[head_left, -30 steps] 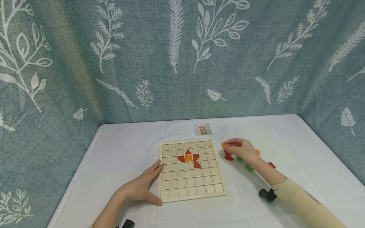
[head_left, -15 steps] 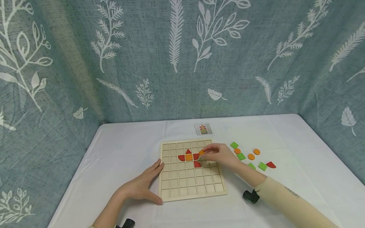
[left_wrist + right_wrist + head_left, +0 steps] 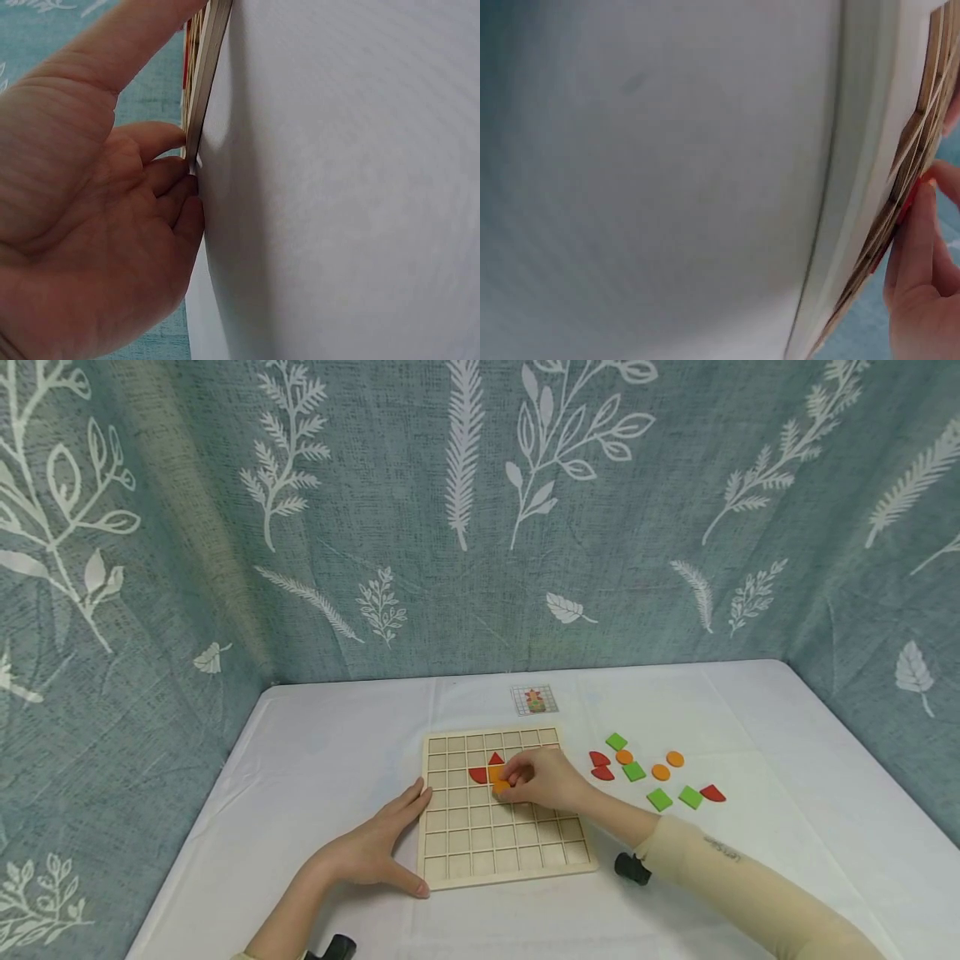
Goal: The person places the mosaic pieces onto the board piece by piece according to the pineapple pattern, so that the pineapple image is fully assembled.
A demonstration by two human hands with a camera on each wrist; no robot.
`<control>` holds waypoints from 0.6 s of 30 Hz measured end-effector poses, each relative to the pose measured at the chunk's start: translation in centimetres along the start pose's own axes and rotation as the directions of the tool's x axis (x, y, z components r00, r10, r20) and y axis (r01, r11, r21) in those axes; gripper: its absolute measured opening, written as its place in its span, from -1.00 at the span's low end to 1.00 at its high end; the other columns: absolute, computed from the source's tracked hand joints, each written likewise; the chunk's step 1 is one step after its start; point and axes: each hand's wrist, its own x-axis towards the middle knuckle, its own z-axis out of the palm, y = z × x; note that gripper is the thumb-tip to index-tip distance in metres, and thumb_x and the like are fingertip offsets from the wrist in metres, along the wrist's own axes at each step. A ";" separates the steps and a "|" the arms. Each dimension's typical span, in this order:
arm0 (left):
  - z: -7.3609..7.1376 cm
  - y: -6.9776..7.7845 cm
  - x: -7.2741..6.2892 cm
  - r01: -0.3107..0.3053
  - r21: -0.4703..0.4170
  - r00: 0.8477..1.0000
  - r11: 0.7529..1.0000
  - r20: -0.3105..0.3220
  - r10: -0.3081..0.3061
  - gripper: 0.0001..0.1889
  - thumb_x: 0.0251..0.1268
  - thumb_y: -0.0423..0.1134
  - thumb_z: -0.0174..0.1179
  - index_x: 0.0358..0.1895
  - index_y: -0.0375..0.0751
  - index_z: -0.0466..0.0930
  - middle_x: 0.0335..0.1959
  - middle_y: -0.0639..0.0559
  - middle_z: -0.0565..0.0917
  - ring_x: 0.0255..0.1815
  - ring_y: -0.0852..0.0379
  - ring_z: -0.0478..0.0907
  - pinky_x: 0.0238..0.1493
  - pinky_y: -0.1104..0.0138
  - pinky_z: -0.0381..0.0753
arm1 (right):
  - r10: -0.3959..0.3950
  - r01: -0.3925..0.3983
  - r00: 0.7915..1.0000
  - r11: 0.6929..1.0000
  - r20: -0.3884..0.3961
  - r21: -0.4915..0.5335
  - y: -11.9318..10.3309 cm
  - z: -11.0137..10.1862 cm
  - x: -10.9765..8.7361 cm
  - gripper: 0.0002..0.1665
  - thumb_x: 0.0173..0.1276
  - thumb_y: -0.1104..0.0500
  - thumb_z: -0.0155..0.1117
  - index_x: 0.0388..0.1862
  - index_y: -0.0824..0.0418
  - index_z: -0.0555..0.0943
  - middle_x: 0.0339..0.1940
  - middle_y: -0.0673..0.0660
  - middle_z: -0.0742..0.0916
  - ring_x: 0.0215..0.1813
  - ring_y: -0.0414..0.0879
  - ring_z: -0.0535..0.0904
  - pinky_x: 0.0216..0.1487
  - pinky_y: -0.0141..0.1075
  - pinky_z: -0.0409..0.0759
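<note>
A pale wooden grid board (image 3: 468, 843) lies on the white table. My right hand (image 3: 546, 779) is over its upper middle, pinching an orange round tile (image 3: 501, 787) just below an orange square tile (image 3: 495, 772). A red triangle (image 3: 496, 758) and a red rounded tile (image 3: 478, 775) sit in cells nearby. The other red tiles on the board are covered by the right hand in the head view. Along the board's left side, my left hand (image 3: 372, 843) rests with spread fingers, thumb near the lower left corner; its fingertips touch the board's edge in the left wrist view.
Right of the board lie loose tiles: green squares (image 3: 633, 772), orange discs (image 3: 661, 772) and red rounded pieces (image 3: 602, 773). A small picture card (image 3: 535, 700) with a printed grid lies behind the board. A patterned curtain (image 3: 420, 527) hangs behind the table.
My right hand has moved left from the loose tiles onto the board, carrying the orange round tile to below the orange square. The left hand has stayed at the board's edge.
</note>
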 end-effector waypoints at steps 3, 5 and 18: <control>0.0 -0.1 0.0 0.000 -0.001 1.000 1.000 -0.001 0.000 0.32 -0.29 0.09 0.60 0.54 -0.34 -0.05 0.58 -0.24 -0.19 0.55 -0.28 -0.24 0.43 -0.20 -0.07 | -0.084 0.084 0.996 0.996 0.009 -0.026 -0.2 0.1 -0.1 -0.82 0.13 0.21 0.52 -0.29 0.21 0.73 -0.49 -0.11 0.65 -0.42 -0.30 0.51 -0.35 -0.43 0.53; 0.1 -0.1 0.0 0.000 -0.003 1.000 1.000 -0.001 0.000 0.32 -0.29 0.09 0.60 0.54 -0.34 -0.06 0.58 -0.24 -0.19 0.55 -0.28 -0.25 0.43 -0.20 -0.07 | -0.119 0.119 0.993 0.993 0.011 -0.024 -0.3 0.2 -0.2 -0.82 0.13 0.25 0.51 -0.27 0.24 0.75 -0.48 -0.10 0.68 -0.42 -0.32 0.52 -0.35 -0.44 0.54; 0.2 0.1 -0.1 -0.001 -0.013 1.000 1.000 -0.003 0.001 0.32 -0.30 0.08 0.60 0.53 -0.36 -0.06 0.58 -0.25 -0.19 0.55 -0.29 -0.25 0.43 -0.20 -0.08 | 0.139 -0.134 0.990 0.962 -0.006 0.237 0.8 -1.6 -1.6 -0.78 0.31 0.15 0.36 -0.12 0.20 0.75 -0.18 0.04 0.77 -0.22 -0.17 0.67 -0.18 -0.32 0.63</control>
